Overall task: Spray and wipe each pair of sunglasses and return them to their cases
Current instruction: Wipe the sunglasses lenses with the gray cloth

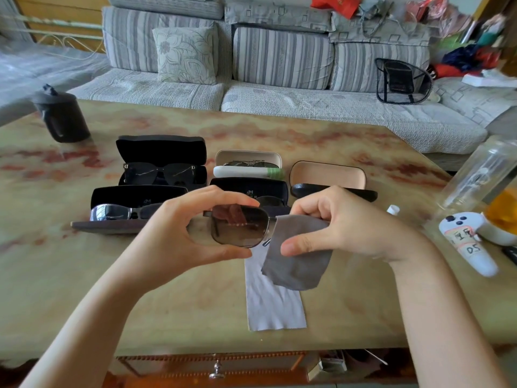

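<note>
My left hand (193, 228) pinches a pair of brown-lensed sunglasses (237, 226) by the rim of one lens, held above the table. My right hand (333, 228) holds a grey cleaning cloth (296, 261) folded round the other lens. Behind them lie several open cases: a black one with dark sunglasses (161, 172), a black one with mirrored sunglasses (123, 211), a white one with glasses (247, 165), a black one behind my hands (249, 190), and an empty beige-lined case (327, 175). A small white bottle cap (393, 210) shows behind my right hand.
A white paper strip (274, 301) lies on the marbled table (84, 275). A dark lidded mug (60, 116) stands at far left. At right are a clear bottle (475, 175), a white controller (470, 245) and a bowl (500, 219). A sofa (279, 102) runs behind.
</note>
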A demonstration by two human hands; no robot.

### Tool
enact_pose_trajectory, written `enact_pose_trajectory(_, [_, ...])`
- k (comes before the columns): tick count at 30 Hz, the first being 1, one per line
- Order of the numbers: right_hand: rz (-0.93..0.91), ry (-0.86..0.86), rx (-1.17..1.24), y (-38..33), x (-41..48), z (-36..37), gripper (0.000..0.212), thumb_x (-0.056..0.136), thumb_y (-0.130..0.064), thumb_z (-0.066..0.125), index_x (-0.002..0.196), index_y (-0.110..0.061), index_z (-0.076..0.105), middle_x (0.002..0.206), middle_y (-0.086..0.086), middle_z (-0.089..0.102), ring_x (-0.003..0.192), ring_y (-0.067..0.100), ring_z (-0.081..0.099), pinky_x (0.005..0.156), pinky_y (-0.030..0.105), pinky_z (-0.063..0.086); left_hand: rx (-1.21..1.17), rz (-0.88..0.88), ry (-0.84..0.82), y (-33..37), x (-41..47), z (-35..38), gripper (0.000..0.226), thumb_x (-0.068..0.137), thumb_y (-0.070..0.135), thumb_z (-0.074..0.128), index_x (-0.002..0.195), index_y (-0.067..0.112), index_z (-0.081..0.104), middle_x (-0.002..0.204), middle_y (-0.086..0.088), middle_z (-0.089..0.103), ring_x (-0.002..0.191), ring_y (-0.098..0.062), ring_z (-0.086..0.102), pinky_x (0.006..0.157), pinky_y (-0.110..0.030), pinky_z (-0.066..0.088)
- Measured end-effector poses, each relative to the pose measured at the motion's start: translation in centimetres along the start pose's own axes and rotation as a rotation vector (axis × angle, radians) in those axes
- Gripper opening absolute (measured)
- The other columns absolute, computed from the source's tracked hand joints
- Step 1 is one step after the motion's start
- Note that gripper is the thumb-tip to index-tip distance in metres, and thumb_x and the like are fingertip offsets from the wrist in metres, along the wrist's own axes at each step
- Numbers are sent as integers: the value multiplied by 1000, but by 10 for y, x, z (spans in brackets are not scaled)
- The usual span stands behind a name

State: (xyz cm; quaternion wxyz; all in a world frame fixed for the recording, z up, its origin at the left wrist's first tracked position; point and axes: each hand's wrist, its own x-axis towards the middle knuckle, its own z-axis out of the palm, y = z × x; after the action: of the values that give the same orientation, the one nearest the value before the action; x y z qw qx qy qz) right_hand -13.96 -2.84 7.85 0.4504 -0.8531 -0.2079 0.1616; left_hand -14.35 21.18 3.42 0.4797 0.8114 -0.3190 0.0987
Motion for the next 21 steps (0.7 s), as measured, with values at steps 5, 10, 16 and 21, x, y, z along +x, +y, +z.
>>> enact_pose_trajectory(5, [-51,0,91,1,1,4,21,68,-31,74,69,-11,69,60,-5,60,57,3,51,52,13,37,-3,9,5,0,-1,-4,54,62,51,77,114,42,63,105,11,67,101,-13,66,87,-25,53])
enact_pose_trajectory(10, [-102,-75,195,3,-4,-1,17,87,-24,57,81,-16,72,77,-14,69,75,-3,59,73,10,44,-22,14,9,1,0,-4,53,62,49,78,113,43,64,102,14,66,98,-12,65,87,-18,49])
enact_pose_trajectory(16, [-65,-115,200,10,-7,-7,12,77,-10,71,84,-19,70,79,-5,72,73,4,65,65,12,48,-5,6,38,3,-1,-4,54,59,51,78,111,44,64,100,17,66,95,-7,66,86,-13,47])
enact_pose_trajectory(21, [-35,-66,182,9,-6,-7,18,62,-15,81,68,-26,68,66,-5,68,60,5,61,54,13,44,-18,-15,66,1,-1,-6,56,59,49,79,112,40,66,103,15,69,99,-12,67,90,-31,52])
